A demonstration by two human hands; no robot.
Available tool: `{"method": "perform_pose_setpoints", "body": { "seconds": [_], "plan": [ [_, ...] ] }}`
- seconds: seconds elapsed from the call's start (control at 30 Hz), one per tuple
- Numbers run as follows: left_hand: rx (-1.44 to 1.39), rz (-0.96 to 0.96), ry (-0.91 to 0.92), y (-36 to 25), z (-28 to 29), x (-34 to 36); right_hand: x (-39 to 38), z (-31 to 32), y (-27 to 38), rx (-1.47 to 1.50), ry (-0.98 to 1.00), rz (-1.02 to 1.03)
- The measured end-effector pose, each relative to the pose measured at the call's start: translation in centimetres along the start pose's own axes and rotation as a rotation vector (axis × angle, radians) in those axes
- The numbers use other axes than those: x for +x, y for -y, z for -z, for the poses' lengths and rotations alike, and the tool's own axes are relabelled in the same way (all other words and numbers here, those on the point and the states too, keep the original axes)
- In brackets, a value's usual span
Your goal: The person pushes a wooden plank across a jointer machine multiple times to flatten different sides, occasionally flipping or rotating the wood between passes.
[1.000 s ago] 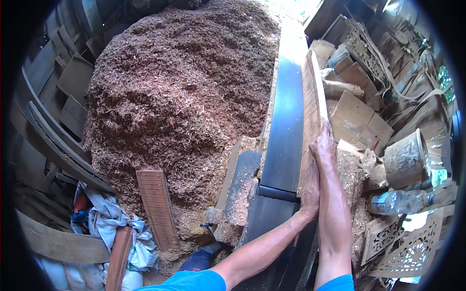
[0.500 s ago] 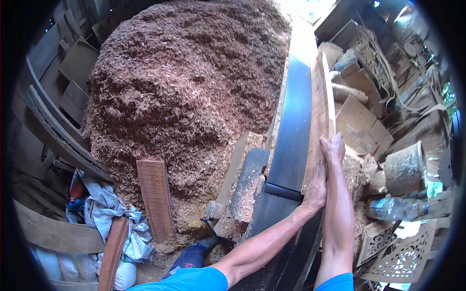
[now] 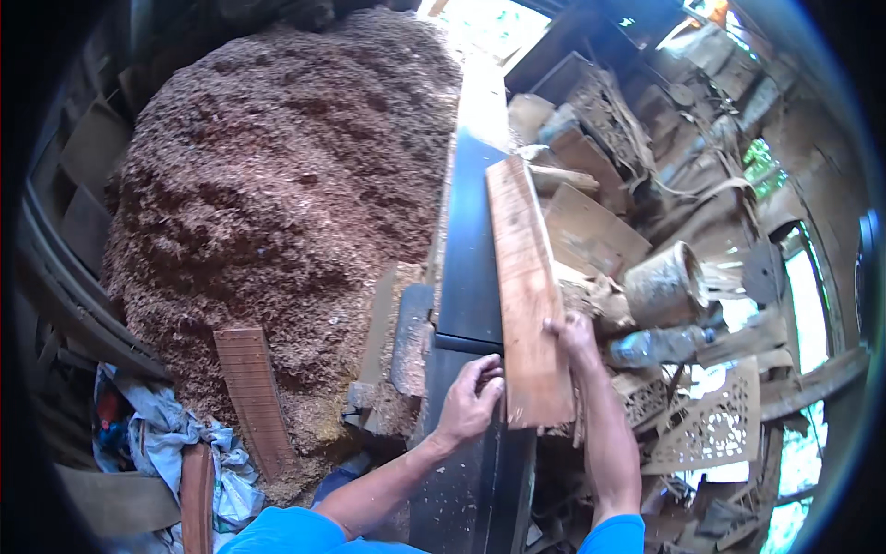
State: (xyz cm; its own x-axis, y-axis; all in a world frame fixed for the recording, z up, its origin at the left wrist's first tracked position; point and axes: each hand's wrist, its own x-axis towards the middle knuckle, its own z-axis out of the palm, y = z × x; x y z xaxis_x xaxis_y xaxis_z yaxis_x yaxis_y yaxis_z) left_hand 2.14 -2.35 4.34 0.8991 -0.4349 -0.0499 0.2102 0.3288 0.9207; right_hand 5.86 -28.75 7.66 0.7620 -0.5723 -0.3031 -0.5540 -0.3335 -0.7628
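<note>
A reddish-brown wooden board (image 3: pixel 531 305) lies lengthwise over the right side of a long dark metal machine bed (image 3: pixel 468 235), which looks like a jointer with a slot across it. The board's broad face is turned up and its near end reaches past the slot. At its right edge, my right hand (image 3: pixel 577 343) grips it, the thumb on top and the other fingers partly hidden. My left hand (image 3: pixel 469 403) hovers over the bed just left of the board's near end, fingers loosely curled and apart, nothing in them.
A huge heap of wood shavings (image 3: pixel 286 185) rises left of the bed. A slatted wooden piece (image 3: pixel 254 402) leans against it, near crumpled sacks (image 3: pixel 212 443). To the right are a dirty bucket (image 3: pixel 663 288), a plastic bottle (image 3: pixel 660 346), a fretwork panel (image 3: pixel 711 420) and scrap wood.
The board has come back toward me and now shows its broad face. My left hand has left it and moved left; my right hand holds its edge. The view has shifted right.
</note>
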Motion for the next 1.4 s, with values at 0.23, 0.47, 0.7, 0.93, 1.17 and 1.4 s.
{"method": "perform_pose_setpoints", "body": {
  "seconds": [0.23,0.47,0.7,0.93,1.17,1.4],
  "plan": [
    [-0.231,0.289,-0.161,5.1,-0.1,-2.3,-30.4,0.3,-7.9,0.454,-0.034,-0.036],
    [-0.468,0.871,0.271,6.8,0.4,-17.0,-58.1,-3.6,-15.6,-0.144,-0.285,-0.043],
    [-0.046,0.680,0.652,1.0,-3.7,-37.4,-84.7,-14.6,-16.9,-0.139,-0.569,-0.592],
    [0.111,0.814,1.106,3.4,-4.6,-55.4,-106.6,-37.9,-20.5,-0.294,-1.519,-0.857],
    [-0.326,1.658,1.884,11.5,-3.4,-70.2,-111.7,-50.4,-18.2,1.319,-2.247,-0.558],
    [0.705,1.608,1.362,12.8,1.2,-88.4,-114.4,-55.8,-14.6,1.104,-2.821,-0.453]
  ]
}}
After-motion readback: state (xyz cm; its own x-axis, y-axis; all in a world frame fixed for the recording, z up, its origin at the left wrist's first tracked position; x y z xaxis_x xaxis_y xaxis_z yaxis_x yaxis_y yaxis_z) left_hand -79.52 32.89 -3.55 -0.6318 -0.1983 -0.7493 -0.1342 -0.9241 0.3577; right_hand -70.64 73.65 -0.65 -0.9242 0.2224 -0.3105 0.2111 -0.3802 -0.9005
